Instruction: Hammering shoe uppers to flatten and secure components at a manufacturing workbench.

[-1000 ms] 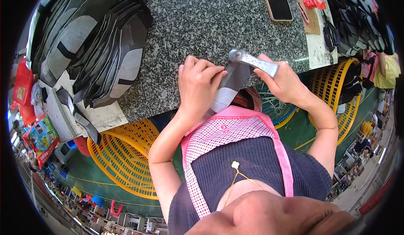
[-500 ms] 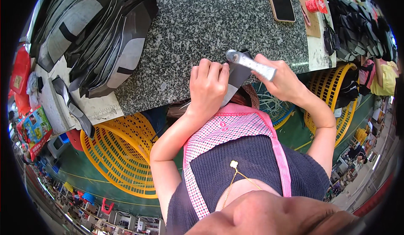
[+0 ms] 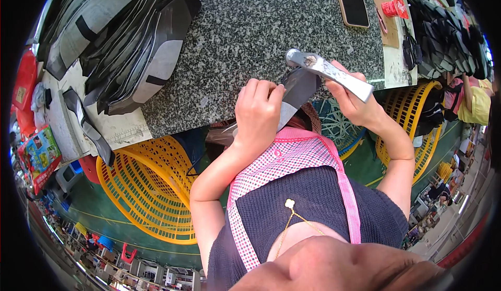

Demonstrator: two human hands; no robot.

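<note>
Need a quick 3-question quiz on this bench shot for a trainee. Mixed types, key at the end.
1. Multiple choice: which hand grips the metal hammer?
A) left
B) right
C) both

2. True or false: the phone lies to the right of the small red container.

3. Short answer: what are the fingers of the left hand holding?

Key:
1. B, the right hand.
2. False; the phone lies to the left of it, on the speckled grey tabletop.
3. A flat, dark grey piece, near the edge of the tabletop closest to the person.
</note>
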